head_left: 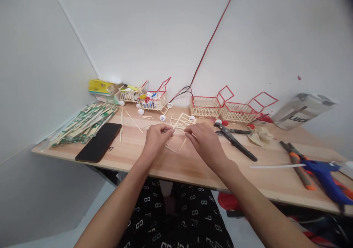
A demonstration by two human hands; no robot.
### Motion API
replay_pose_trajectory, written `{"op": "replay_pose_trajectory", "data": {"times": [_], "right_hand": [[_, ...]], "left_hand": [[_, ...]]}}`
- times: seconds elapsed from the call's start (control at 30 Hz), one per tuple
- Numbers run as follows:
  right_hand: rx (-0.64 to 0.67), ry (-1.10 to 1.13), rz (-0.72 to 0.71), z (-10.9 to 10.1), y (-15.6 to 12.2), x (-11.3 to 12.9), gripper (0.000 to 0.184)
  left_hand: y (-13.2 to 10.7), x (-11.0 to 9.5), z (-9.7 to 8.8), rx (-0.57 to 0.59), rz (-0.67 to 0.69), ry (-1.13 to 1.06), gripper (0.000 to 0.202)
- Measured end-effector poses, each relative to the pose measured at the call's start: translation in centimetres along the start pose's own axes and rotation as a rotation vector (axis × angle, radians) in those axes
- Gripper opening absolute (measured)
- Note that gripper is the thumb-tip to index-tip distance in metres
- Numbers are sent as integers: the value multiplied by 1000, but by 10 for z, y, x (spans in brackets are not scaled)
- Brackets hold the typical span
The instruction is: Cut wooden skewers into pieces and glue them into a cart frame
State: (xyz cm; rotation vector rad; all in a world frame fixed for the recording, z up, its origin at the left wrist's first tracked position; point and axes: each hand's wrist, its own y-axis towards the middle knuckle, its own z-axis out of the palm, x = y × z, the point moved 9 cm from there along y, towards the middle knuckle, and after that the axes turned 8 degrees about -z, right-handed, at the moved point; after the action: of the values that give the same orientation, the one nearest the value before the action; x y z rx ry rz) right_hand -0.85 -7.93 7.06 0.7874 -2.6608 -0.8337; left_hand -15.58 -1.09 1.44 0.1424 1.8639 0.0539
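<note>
At the middle of the table, my left hand [157, 139] is closed in a pinch on the near-left corner of a small frame of thin wooden sticks [180, 116]. Across from it, my right hand [205, 143] has its fingers pressed together by the frame's right side; what lies between those fingertips is hidden. Loose stick pieces lie under and between both hands, one of them a slanting stick [182, 145]. Behind my hands are a white bottle cap [162, 118] and more short sticks [147, 117].
Stick-built carts with red rims line the wall, including a filled cart [153, 101] and a bare one [205, 106]. Left are a phone [99, 143] and wrapped chopsticks [85, 124]. Right are black scissors [237, 143], pliers [300, 167] and a blue glue gun [322, 176].
</note>
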Motion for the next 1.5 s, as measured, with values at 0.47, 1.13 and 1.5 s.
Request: {"op": "replay_pose_trajectory", "data": {"times": [0.47, 1.13, 1.5], "right_hand": [[-24, -201, -49, 17, -6, 7, 16], [-1, 1098, 692, 75, -52, -52, 33], [-35, 1020, 672, 67, -50, -54, 28]], "left_hand": [[-5, 4, 28, 206, -197, -208, 21], [-3, 15, 27, 153, -246, -262, 23], [-5, 9, 32, 194, -189, -248, 27]]}}
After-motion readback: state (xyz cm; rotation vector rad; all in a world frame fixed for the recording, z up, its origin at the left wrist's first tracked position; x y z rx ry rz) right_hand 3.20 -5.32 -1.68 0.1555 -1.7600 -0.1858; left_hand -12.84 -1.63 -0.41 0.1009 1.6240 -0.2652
